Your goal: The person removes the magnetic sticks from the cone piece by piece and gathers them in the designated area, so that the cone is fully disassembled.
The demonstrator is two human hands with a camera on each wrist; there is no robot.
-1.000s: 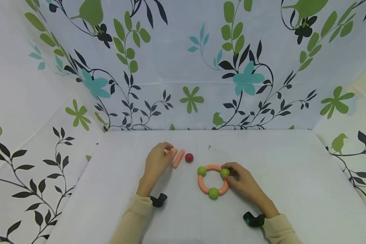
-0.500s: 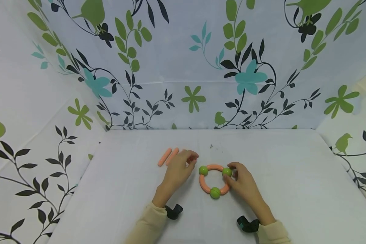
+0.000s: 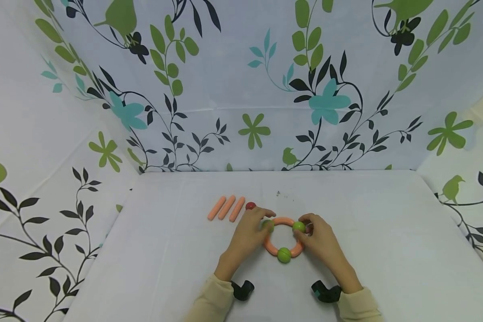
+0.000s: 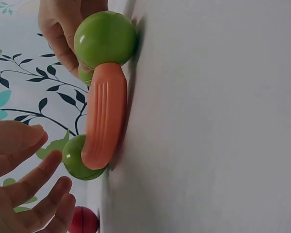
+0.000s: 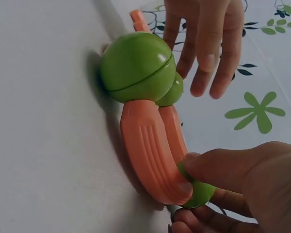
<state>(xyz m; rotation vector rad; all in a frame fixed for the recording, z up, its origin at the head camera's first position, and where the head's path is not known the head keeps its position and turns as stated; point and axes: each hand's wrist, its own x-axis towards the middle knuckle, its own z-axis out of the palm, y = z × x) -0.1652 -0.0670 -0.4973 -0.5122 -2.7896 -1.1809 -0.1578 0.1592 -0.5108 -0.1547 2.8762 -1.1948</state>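
White table (image 3: 386, 232), ring (image 3: 283, 239) lying flat

No readable text, labels, brands or numbers anywhere; backdrop carries only a leaf and flower print, toy pieces unmarked.

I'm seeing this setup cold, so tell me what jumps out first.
A ring of curved orange plastic segments and glossy green balls lies mid-table, the left hand open beside it and the right hand pinching one ball. Behind to the left lie three straight orange sticks and a small red ball.
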